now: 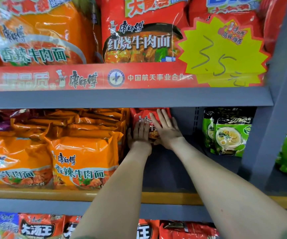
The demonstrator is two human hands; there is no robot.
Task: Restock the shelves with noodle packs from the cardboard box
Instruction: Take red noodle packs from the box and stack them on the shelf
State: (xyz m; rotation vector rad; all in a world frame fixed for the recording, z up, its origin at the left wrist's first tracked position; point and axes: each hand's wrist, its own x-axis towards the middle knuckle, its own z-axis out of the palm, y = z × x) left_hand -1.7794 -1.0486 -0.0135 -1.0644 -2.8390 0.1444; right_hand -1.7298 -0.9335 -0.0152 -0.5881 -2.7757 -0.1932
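A grey metal shelf rack fills the view. On its middle shelf, stacked orange plastic noodle packs crowd the left end and green plastic noodle packs stand at the right end. A red plastic noodle pack stands upright at the back of that shelf, between them. The left hand and right hand lie flat against its front, fingers straight, pressing rather than gripping.

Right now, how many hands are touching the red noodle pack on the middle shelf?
2. The left hand lies flat on the lower left of the red noodle pack; the right hand lies flat across its right side.
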